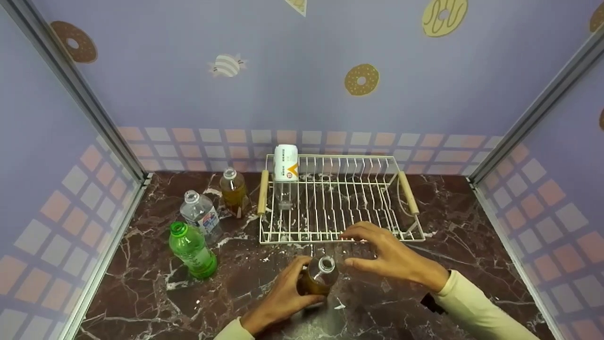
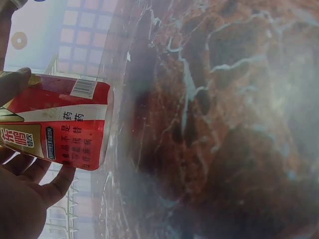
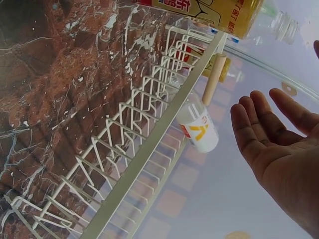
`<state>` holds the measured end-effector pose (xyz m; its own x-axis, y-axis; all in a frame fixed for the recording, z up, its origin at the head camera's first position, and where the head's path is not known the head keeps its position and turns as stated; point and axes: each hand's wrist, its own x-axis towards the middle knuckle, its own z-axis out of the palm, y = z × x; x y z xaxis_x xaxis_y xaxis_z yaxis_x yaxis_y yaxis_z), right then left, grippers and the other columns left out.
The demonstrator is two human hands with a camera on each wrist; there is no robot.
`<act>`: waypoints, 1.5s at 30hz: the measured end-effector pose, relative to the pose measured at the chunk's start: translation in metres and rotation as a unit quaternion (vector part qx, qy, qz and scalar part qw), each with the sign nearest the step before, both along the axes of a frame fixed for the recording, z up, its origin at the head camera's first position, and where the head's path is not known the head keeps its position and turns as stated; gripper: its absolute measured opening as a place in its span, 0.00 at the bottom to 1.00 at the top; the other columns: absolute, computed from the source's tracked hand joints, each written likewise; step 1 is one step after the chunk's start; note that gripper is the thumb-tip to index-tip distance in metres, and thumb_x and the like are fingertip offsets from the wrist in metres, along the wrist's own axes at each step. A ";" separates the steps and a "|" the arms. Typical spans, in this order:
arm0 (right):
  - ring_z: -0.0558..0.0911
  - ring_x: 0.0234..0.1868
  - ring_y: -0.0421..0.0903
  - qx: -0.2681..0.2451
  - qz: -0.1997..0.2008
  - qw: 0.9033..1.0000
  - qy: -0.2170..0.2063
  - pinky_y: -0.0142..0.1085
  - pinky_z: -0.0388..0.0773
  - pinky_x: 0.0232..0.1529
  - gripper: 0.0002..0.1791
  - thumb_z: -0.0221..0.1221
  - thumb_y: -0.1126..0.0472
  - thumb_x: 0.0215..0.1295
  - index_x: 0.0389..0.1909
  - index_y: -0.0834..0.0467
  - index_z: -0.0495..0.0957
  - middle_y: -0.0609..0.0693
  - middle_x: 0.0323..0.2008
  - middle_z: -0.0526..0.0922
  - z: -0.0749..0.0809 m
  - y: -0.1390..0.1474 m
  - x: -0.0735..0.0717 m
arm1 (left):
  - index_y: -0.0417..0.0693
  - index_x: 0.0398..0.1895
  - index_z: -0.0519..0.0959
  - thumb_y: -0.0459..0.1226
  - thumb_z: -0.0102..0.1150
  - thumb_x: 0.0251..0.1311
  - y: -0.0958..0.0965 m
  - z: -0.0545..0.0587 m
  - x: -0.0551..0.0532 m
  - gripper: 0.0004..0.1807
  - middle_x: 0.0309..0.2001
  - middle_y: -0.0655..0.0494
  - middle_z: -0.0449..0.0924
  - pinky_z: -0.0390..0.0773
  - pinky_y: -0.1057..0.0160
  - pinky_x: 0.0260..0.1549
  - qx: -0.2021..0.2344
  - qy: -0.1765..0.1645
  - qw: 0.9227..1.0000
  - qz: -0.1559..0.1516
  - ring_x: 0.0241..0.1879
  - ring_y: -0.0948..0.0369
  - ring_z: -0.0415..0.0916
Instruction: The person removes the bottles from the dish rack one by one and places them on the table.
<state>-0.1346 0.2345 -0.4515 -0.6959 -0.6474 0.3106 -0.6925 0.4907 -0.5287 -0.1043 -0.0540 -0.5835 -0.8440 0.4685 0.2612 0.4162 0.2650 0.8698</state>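
My left hand (image 1: 287, 288) grips an uncapped clear plastic bottle (image 1: 324, 273), which looks brownish through its sides. In the left wrist view the bottle's red, white and gold label (image 2: 65, 119) shows, with the thumb and fingers around it. To its right, my right hand (image 1: 384, 250) is spread and holds nothing, its fingertips over the front edge of the white wire dish rack (image 1: 330, 235). Inside the rack's left end a bottle with a white label (image 1: 286, 163) stands upside down. The right wrist view also shows the open right palm (image 3: 284, 154) apart from the gripped bottle.
Left of the rack stand three uncapped bottles: a green one (image 1: 193, 250), a clear one (image 1: 200, 212) and an amber-looking one (image 1: 234, 191). The rack has wooden handles (image 1: 408, 193) at both ends. Patterned walls (image 1: 302, 104) enclose the dark marbled tabletop (image 1: 255, 302).
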 end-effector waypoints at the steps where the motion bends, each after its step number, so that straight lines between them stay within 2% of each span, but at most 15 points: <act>1: 0.85 0.63 0.57 -0.003 -0.001 1.000 -0.002 0.59 0.85 0.65 0.30 0.74 0.50 0.71 0.65 0.64 0.82 0.58 0.63 0.85 -0.001 0.000 -0.001 | 0.50 0.72 0.73 0.39 0.86 0.54 0.001 -0.001 -0.001 0.43 0.66 0.54 0.80 0.80 0.35 0.67 0.002 -0.002 1.000 0.001 0.63 0.51 0.80; 10: 0.85 0.63 0.56 -0.014 -0.012 1.000 -0.019 0.60 0.85 0.65 0.28 0.74 0.51 0.72 0.64 0.64 0.82 0.56 0.62 0.86 -0.004 0.003 -0.004 | 0.50 0.72 0.72 0.37 0.85 0.54 0.009 -0.004 -0.007 0.43 0.66 0.52 0.80 0.78 0.33 0.68 0.008 -0.023 1.000 0.009 0.65 0.48 0.79; 19: 0.85 0.63 0.56 -0.017 -0.011 1.000 -0.023 0.60 0.85 0.65 0.27 0.73 0.52 0.73 0.65 0.64 0.82 0.56 0.63 0.85 -0.007 0.005 -0.005 | 0.51 0.72 0.72 0.38 0.86 0.53 0.012 -0.011 -0.007 0.44 0.65 0.54 0.80 0.79 0.36 0.68 0.007 -0.023 1.000 0.018 0.64 0.50 0.80; 25: 0.86 0.62 0.55 -0.019 -0.015 0.999 -0.022 0.59 0.86 0.64 0.27 0.73 0.52 0.72 0.64 0.63 0.82 0.55 0.61 0.86 -0.008 0.006 -0.006 | 0.51 0.72 0.72 0.37 0.86 0.53 0.013 -0.013 -0.009 0.43 0.65 0.56 0.80 0.79 0.38 0.69 0.016 -0.011 1.000 0.009 0.63 0.53 0.80; 28: 0.85 0.62 0.56 -0.016 -0.016 0.999 -0.025 0.60 0.85 0.64 0.28 0.73 0.51 0.73 0.65 0.64 0.82 0.56 0.62 0.86 -0.008 0.006 -0.006 | 0.49 0.75 0.70 0.39 0.86 0.54 0.011 -0.013 -0.009 0.46 0.68 0.53 0.79 0.78 0.37 0.71 0.012 -0.007 1.000 0.005 0.66 0.51 0.79; 32: 0.85 0.63 0.58 -0.015 -0.017 1.000 -0.021 0.61 0.85 0.65 0.30 0.73 0.52 0.71 0.66 0.65 0.81 0.58 0.63 0.85 -0.006 0.005 -0.008 | 0.44 0.82 0.63 0.45 0.84 0.57 0.004 -0.012 -0.007 0.53 0.73 0.41 0.74 0.73 0.30 0.73 0.011 -0.031 0.999 0.003 0.71 0.42 0.75; 34: 0.86 0.62 0.59 -0.017 -0.016 1.000 -0.015 0.61 0.85 0.64 0.29 0.74 0.53 0.71 0.66 0.65 0.81 0.59 0.63 0.85 -0.006 0.006 -0.010 | 0.43 0.84 0.61 0.47 0.82 0.61 -0.002 -0.011 -0.005 0.54 0.75 0.38 0.71 0.70 0.27 0.73 0.016 -0.046 0.999 0.002 0.73 0.38 0.72; 39: 0.86 0.60 0.57 -0.021 -0.020 1.000 -0.008 0.58 0.86 0.63 0.28 0.73 0.54 0.71 0.65 0.65 0.81 0.59 0.62 0.86 -0.007 0.009 -0.013 | 0.47 0.86 0.60 0.48 0.74 0.71 -0.020 -0.009 -0.004 0.47 0.77 0.39 0.69 0.69 0.24 0.71 0.030 -0.045 0.999 0.004 0.74 0.36 0.70; 41: 0.86 0.61 0.56 -0.019 -0.027 0.999 -0.012 0.57 0.86 0.64 0.28 0.74 0.54 0.71 0.65 0.64 0.82 0.58 0.62 0.86 -0.007 0.009 -0.013 | 0.48 0.86 0.60 0.47 0.72 0.73 -0.026 -0.009 -0.004 0.45 0.77 0.39 0.69 0.70 0.24 0.71 0.029 -0.038 0.999 0.011 0.74 0.35 0.70; 45: 0.86 0.62 0.55 -0.015 -0.037 0.999 -0.025 0.58 0.85 0.65 0.28 0.73 0.52 0.72 0.66 0.63 0.82 0.56 0.63 0.85 -0.008 0.009 -0.012 | 0.45 0.83 0.63 0.45 0.69 0.76 -0.038 -0.012 -0.005 0.39 0.76 0.36 0.70 0.70 0.24 0.71 0.024 -0.035 0.998 0.040 0.74 0.34 0.69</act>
<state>-0.1470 0.2439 -0.4592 -0.7570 -0.5842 0.2928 -0.6271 0.5236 -0.5767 -0.1088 -0.0916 -0.5954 -0.8955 0.3869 0.2197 0.3322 0.2528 0.9087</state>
